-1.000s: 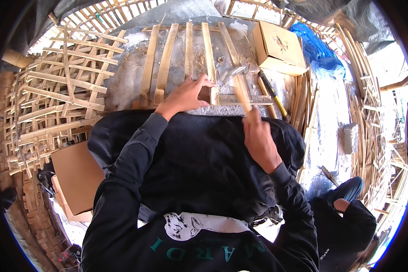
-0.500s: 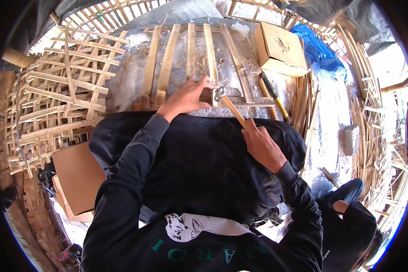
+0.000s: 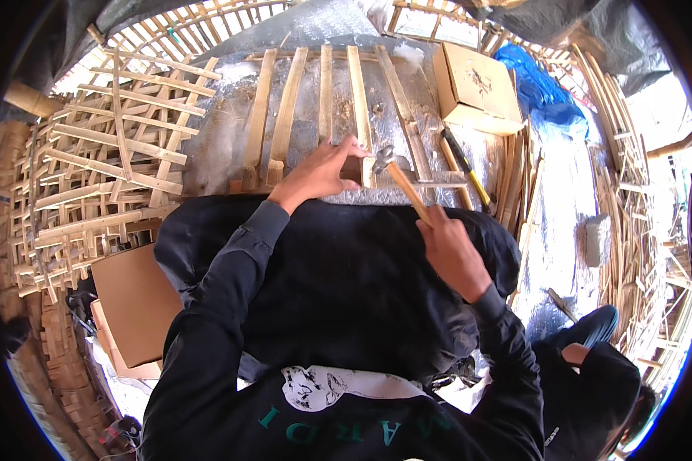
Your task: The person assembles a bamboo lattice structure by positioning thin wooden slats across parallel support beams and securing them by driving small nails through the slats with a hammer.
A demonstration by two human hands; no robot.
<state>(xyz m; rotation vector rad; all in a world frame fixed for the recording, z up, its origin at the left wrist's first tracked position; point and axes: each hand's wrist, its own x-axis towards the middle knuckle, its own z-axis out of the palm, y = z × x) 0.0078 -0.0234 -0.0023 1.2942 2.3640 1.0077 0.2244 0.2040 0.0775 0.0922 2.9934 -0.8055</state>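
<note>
My right hand [image 3: 454, 252] is wrapped round the wooden handle of a hammer [image 3: 407, 188]. Its metal head is just right of the near end of a bamboo slat [image 3: 358, 100], with a small gap between them. Several such slats lie side by side across a bamboo crosspiece [image 3: 434, 184] in front of my knees, forming a frame. My left hand [image 3: 315, 173] rests over the near end of this frame. Its thumb and index finger are spread apart, the fingertips beside the slat near the hammer. Any nail there is too small to make out.
Woven bamboo lattice panels [image 3: 108, 161] are piled at the left, above a brown cardboard box [image 3: 137, 303]. Another cardboard box [image 3: 480, 84] and a blue plastic sheet [image 3: 542, 88] lie far right. A black-and-yellow tool [image 3: 469, 170] lies beside the frame. Another person's foot [image 3: 592, 330] shows lower right.
The hammer and my right hand have moved a little to the right, so the hammer head is off the slat's end. My left hand stays at nearly the same place on the frame.
</note>
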